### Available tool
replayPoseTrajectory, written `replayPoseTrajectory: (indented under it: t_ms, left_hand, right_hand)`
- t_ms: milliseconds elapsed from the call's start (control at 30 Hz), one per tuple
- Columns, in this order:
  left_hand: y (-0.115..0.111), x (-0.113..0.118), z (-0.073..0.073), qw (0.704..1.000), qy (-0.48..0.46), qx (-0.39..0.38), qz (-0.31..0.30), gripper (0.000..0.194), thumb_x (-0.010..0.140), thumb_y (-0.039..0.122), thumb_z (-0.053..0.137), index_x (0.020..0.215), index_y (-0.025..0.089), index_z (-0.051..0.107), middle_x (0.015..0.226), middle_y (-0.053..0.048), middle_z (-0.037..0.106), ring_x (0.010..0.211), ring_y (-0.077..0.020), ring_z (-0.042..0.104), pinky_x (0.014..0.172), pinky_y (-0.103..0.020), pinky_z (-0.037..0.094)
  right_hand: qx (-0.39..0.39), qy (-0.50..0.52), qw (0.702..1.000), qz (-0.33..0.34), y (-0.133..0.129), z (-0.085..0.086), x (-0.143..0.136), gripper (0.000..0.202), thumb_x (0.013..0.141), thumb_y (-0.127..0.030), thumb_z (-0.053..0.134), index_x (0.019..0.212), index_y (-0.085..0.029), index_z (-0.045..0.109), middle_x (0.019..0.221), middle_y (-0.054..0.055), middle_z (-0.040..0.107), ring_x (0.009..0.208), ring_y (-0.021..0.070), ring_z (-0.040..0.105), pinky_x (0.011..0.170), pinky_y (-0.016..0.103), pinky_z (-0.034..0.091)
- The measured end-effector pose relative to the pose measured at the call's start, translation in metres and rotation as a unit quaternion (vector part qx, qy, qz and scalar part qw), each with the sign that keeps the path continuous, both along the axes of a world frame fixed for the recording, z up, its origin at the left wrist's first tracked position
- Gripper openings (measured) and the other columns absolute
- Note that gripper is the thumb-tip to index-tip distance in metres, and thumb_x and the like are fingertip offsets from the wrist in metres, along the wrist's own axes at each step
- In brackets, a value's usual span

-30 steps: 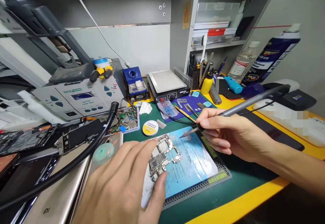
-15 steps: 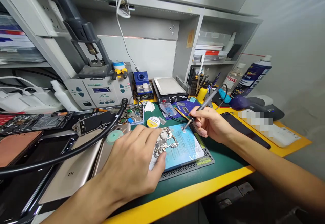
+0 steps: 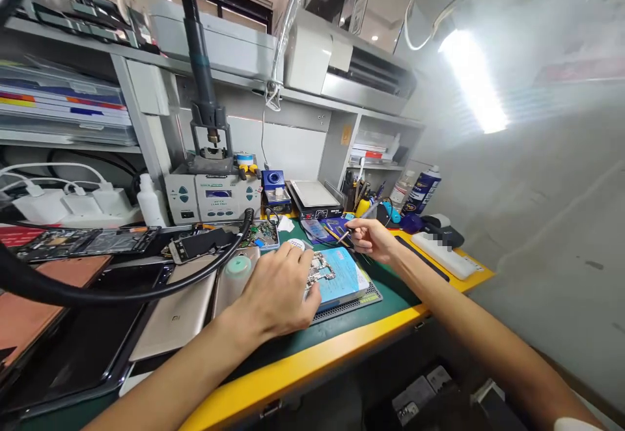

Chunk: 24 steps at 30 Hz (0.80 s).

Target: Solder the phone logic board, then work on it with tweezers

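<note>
**Circuit board pinned under my left hand, soldering pen in my right**

The circuit board [image 3: 321, 268] lies on a blue mat [image 3: 344, 277] at the bench's centre. My left hand [image 3: 278, 288], fingers spread, presses on it from 8 o'clock. At 2 o'clock my right hand [image 3: 374, 238] pinches a thin soldering pen [image 3: 367, 212], tip just above the mat. A grey rework station [image 3: 212, 195] stands at 11 o'clock, well apart.

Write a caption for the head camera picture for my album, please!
Left hand presses a bare green circuit board on a blue mat; right hand holds a slim grey soldering iron.
</note>
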<state>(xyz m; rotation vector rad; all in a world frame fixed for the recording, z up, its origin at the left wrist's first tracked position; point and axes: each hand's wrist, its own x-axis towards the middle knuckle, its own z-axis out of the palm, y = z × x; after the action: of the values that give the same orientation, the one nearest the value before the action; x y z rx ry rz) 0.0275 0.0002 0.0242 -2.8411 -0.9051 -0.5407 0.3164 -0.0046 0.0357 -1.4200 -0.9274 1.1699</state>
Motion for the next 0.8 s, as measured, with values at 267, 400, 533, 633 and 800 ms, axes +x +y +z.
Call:
replayPoseTrajectory:
  t_ms: [267, 400, 533, 633, 800]
  left_hand:
    - [-0.006, 0.001, 0.005, 1.0, 0.007, -0.021, 0.005, 0.037, 0.103, 0.047, 0.071, 0.125, 0.017, 0.069, 0.124, -0.008, 0.072, 0.118, -0.0243, 0.071, 0.1, -0.046, 0.063]
    - [-0.006, 0.001, 0.005, 0.999, 0.004, -0.031, 0.008, 0.038, 0.104, 0.048, 0.071, 0.127, 0.018, 0.069, 0.126, -0.009, 0.072, 0.119, -0.0248, 0.07, 0.101, -0.048, 0.063]
    - [-0.005, 0.001, 0.005, 0.999, 0.001, -0.04, 0.004, 0.039, 0.104, 0.048, 0.071, 0.127, 0.018, 0.069, 0.125, -0.009, 0.072, 0.12, -0.0249, 0.07, 0.103, -0.048, 0.062]
    - [-0.005, 0.0, 0.006, 0.999, 0.001, -0.046, 0.001, 0.038, 0.104, 0.049, 0.07, 0.125, 0.017, 0.069, 0.124, -0.008, 0.072, 0.119, -0.0247, 0.07, 0.102, -0.048, 0.062]
    - [-0.006, 0.0, 0.008, 0.999, 0.003, -0.054, -0.003, 0.037, 0.104, 0.048, 0.071, 0.124, 0.017, 0.069, 0.124, -0.009, 0.072, 0.12, -0.0249, 0.07, 0.103, -0.048, 0.062]
  right_hand:
    - [0.021, -0.099, 0.994, -0.029, 0.046, 0.055, -0.045, 0.04, 0.107, -0.039, 0.076, 0.141, -0.019, 0.069, 0.141, 0.012, 0.072, 0.117, 0.0289, 0.075, 0.097, 0.051, 0.066]
    - [0.036, -0.173, 0.984, -0.031, 0.085, 0.078, -0.074, 0.04, 0.107, -0.039, 0.075, 0.14, -0.019, 0.069, 0.14, 0.012, 0.072, 0.116, 0.0287, 0.075, 0.096, 0.05, 0.067]
    - [0.046, -0.253, 0.966, -0.032, 0.124, 0.093, -0.098, 0.039, 0.106, -0.039, 0.076, 0.14, -0.018, 0.07, 0.141, 0.013, 0.072, 0.117, 0.0291, 0.075, 0.097, 0.05, 0.067]
    - [0.047, -0.3, 0.953, -0.023, 0.149, 0.1, -0.113, 0.04, 0.106, -0.038, 0.076, 0.139, -0.018, 0.07, 0.14, 0.013, 0.072, 0.116, 0.0289, 0.075, 0.096, 0.05, 0.067]
    - [0.03, -0.347, 0.937, -0.013, 0.18, 0.105, -0.133, 0.04, 0.106, -0.039, 0.076, 0.14, -0.018, 0.07, 0.142, 0.013, 0.072, 0.118, 0.03, 0.075, 0.098, 0.051, 0.066]
